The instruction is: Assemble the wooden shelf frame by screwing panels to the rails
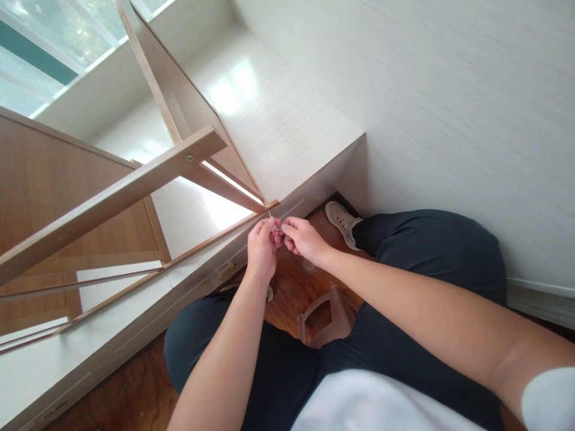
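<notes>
At the near end of a long wooden rail (215,235), my two hands meet. The fingers of my left hand (263,245) are pinched around a thin, pale, bent piece (277,228), whose kind is too small to make out. Its narrow tip points up toward the rail's end. My right hand (305,239) is closed at the piece's other side, thumb and forefinger together. The rail belongs to a wooden frame with slanted panels (202,102). A wooden bar with a round metal fastener (189,157) crosses above it, apart from my hands.
The wooden frame rests on a pale, glossy ledge (287,129) below a window (58,54). A pale wall (449,120) rises on the right. Beneath me is a brown stool (332,317) on a dark wooden floor (287,287). Drawer fronts with handles (227,270) line the ledge's side.
</notes>
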Motion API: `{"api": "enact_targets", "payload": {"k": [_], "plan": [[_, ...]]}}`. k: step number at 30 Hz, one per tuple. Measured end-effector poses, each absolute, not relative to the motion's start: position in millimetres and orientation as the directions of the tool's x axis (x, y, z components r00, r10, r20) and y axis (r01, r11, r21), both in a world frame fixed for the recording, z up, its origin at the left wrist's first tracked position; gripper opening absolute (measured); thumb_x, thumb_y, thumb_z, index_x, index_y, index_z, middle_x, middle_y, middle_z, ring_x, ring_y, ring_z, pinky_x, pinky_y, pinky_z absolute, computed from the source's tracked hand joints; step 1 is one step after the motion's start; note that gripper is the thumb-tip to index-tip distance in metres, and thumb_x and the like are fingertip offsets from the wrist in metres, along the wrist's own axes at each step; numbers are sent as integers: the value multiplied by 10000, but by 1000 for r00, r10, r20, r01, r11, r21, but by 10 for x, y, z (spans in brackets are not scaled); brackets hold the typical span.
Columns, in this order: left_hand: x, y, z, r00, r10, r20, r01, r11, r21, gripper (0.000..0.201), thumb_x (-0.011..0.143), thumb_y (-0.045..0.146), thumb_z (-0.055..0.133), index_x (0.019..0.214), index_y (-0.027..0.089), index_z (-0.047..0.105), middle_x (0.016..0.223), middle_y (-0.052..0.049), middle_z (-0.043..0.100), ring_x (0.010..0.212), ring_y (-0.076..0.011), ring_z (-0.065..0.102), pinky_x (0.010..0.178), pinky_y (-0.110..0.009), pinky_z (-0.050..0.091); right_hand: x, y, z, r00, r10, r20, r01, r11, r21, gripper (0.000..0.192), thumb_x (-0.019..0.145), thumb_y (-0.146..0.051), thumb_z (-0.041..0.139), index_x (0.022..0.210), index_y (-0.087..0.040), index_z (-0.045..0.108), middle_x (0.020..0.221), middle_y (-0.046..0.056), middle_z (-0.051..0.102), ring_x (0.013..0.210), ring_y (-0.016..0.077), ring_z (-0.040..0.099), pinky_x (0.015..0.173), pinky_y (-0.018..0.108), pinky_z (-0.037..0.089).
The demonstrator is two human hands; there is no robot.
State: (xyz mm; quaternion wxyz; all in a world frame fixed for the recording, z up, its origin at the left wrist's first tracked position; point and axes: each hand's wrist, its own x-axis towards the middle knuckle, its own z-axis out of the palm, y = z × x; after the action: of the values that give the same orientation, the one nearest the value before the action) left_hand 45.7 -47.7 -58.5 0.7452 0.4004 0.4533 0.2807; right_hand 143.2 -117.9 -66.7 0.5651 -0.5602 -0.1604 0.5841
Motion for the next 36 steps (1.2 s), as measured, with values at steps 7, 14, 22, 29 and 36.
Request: {"api": "enact_targets", "payload": {"k": [7, 14, 22, 29, 36], "plan": [[444, -481, -573, 432, 784, -446, -45, 513, 857, 228, 743, 329, 821, 779, 151, 682, 596, 41, 488, 492, -92, 443, 456, -197, 389, 1443, -1176, -646, 179, 830, -528, -556, -357, -750, 261, 1002, -267, 494, 761, -193, 562, 476, -60, 499, 368, 70, 378, 349, 170, 247], [432, -481, -585, 434, 783, -444, -39, 509, 860, 263, 742, 350, 837, 790, 152, 670, 595, 47, 483, 485, -90, 436, 450, -195, 389, 1446, -1184, -670, 122, 826, -551, -583, -390, -713, 286, 999, -357, 539, 769, -190, 571, 483, -62, 502, 353, 63, 373, 327, 165, 226], [432, -487, -591, 442, 786, -433, -38, 499, 866, 275, 766, 370, 839, 794, 156, 668, 590, 51, 482, 474, -96, 438, 441, -202, 403, 1425, -1190, -711, 106, 828, -551, -622, -377, -686, 281, 1002, -331, 502, 769, -189, 569, 484, -62, 499, 352, 69, 369, 334, 174, 230], [430, -491, -599, 432, 793, -431, -49, 498, 866, 276, 779, 365, 843, 769, 155, 665, 606, 43, 497, 486, -89, 441, 447, -194, 395, 1406, -1194, -705, 142, 832, -536, -623, -346, -702, 258, 967, -353, 536, 769, -191, 566, 488, -60, 507, 362, 69, 359, 341, 179, 226], [422, -519, -597, 440, 796, -415, -57, 486, 872, 300, 795, 391, 843, 759, 162, 652, 610, 46, 485, 480, -88, 446, 457, -202, 394, 1391, -1192, -674, 179, 822, -541, -608, -340, -717, 262, 933, -387, 568, 750, -201, 539, 478, -64, 495, 367, 70, 356, 352, 184, 217]]}}
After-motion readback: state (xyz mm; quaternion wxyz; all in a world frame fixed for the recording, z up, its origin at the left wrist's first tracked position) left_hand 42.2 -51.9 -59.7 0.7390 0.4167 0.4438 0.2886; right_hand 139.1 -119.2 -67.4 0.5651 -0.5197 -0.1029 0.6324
